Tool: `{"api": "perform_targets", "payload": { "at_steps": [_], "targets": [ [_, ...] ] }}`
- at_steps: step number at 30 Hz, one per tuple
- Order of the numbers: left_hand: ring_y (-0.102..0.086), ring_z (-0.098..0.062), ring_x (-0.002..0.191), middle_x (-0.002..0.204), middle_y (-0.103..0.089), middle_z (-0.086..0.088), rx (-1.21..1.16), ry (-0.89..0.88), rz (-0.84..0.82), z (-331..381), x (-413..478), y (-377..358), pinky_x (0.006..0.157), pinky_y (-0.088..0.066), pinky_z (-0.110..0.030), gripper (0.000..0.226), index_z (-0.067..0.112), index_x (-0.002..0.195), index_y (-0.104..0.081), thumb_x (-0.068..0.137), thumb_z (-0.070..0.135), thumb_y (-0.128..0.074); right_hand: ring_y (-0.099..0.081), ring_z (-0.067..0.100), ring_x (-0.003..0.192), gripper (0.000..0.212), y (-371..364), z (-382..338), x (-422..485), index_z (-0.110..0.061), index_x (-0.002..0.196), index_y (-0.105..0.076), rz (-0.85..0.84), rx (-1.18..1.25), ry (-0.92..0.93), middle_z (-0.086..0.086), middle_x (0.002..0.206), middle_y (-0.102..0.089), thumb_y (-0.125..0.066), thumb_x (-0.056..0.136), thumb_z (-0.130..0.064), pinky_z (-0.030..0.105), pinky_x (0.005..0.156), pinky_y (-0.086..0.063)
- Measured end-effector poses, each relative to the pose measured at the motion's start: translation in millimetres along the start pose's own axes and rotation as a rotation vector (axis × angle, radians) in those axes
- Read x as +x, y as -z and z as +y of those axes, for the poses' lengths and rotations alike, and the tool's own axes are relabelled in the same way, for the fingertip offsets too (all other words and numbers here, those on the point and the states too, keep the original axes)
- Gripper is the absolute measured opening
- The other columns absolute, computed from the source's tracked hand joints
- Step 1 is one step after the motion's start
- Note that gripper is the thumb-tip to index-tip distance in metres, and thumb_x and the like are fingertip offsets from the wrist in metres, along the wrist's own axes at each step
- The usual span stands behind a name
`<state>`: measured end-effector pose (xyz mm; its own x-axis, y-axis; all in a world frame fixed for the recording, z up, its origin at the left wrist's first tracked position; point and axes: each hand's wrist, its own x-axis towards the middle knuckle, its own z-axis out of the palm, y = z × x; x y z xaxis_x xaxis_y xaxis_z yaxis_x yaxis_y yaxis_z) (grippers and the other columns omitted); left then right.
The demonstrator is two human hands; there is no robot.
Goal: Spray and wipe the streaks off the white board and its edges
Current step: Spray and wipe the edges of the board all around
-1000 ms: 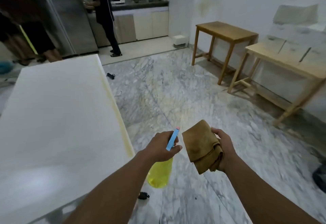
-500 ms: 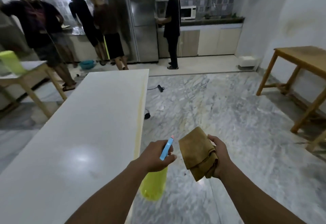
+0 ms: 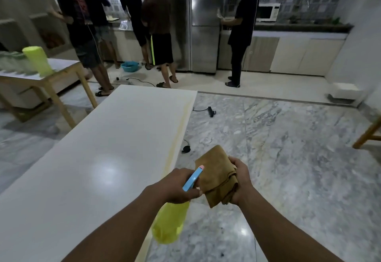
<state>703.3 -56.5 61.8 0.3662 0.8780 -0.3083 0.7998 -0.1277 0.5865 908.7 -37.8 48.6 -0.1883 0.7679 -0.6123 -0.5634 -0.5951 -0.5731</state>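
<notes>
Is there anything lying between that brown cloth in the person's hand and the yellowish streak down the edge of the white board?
Nothing visible does. The cloth is in the right hand, just right of the board's streaked edge. Only the left hand, holding the spray bottle, sits beside it near that edge. The white board has nothing on it.

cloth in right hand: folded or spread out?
Folded. The brown cloth sits bunched in layers in the right hand, stacked edges visible at its lower end, held above the floor, not on the white board.

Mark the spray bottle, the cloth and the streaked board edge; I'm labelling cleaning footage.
spray bottle (image 3: 170, 223), head view, yellow body.
cloth (image 3: 216, 176), head view, folded middle.
white board (image 3: 179, 131), head view, yellowish streak by right edge.
</notes>
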Motion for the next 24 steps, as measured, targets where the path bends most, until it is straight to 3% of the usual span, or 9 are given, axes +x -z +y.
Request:
{"api": "perform_targets", "payload": {
  "at_steps": [6, 12, 16, 24],
  "targets": [
    [-0.06, -0.016, 0.079, 0.092, -0.066, 0.002, 0.047, 0.0, -0.018, -7, 135, 69, 0.071, -0.048, -0.031, 0.024, 0.018, 0.1, -0.066, 0.092, 0.039, -0.074, -0.07, 0.031, 0.069, 0.053, -32, -96, 112, -0.004, 0.073, -0.077, -0.006, 0.034, -0.005, 0.016, 0.079, -0.072, -0.048, 0.094, -0.043, 0.038, 0.073, -0.054],
    [-0.058, -0.021, 0.081, 0.099, -0.064, -0.009, 0.068, 0.014, -0.021, -7, 246, 112, 0.068, -0.044, -0.026, 0.028, 0.009, 0.104, -0.063, 0.094, 0.033, -0.073, -0.07, 0.033, 0.07, 0.051, -52, -169, 214, -0.002, 0.089, -0.076, -0.056, -0.017, -0.045, 0.018, 0.083, -0.073, -0.049, 0.093, -0.045, 0.037, 0.066, -0.058],
    [-0.06, -0.024, 0.088, 0.096, -0.059, -0.002, 0.111, 0.075, -0.007, -15, 319, 139, 0.075, -0.048, -0.037, 0.021, 0.026, 0.092, -0.055, 0.093, 0.039, -0.072, -0.068, 0.036, 0.081, 0.053, -63, -214, 288, -0.001, 0.107, -0.073, -0.057, -0.051, -0.085, 0.02, 0.093, -0.072, -0.052, 0.09, -0.047, 0.042, 0.073, -0.057],
    [-0.067, -0.031, 0.086, 0.087, -0.063, -0.001, 0.161, 0.231, -0.035, -37, 433, 219, 0.071, -0.048, -0.037, 0.019, 0.027, 0.079, -0.055, 0.092, 0.033, -0.068, -0.066, 0.035, 0.08, 0.049, -102, -304, 411, -0.002, 0.091, -0.078, -0.089, -0.062, -0.136, 0.019, 0.091, -0.072, -0.053, 0.091, -0.045, 0.041, 0.08, -0.052]
  ]
}}
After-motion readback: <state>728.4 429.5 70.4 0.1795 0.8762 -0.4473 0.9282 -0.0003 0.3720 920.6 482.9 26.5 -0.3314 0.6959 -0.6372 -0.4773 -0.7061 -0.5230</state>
